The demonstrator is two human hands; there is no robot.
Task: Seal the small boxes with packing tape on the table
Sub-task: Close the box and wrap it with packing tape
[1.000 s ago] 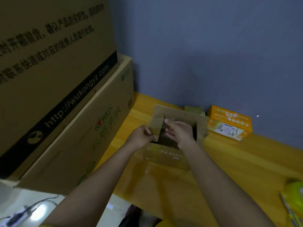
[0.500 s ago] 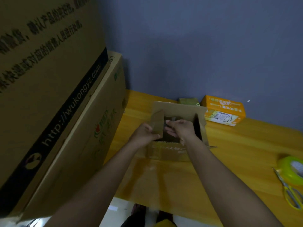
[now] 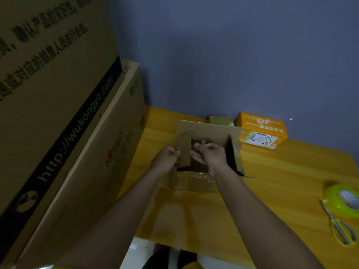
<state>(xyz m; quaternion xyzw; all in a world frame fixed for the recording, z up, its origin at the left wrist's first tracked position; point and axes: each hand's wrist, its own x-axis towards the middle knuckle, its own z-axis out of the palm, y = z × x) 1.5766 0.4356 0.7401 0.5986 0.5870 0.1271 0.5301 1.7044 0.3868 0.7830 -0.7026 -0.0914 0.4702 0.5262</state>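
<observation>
Little is changing since half a second ago: both hands are staying at the open cardboard box [image 3: 196, 181] standing mid-table [image 3: 281, 171]. The left hand [image 3: 165, 159] is pinching the box's left flap [image 3: 183, 149]; the right hand [image 3: 211, 154] is curling over the opening, whether gripping anything I cannot tell. The tape roll [image 3: 343, 200] and scissors [image 3: 338, 226] are lying far right.
</observation>
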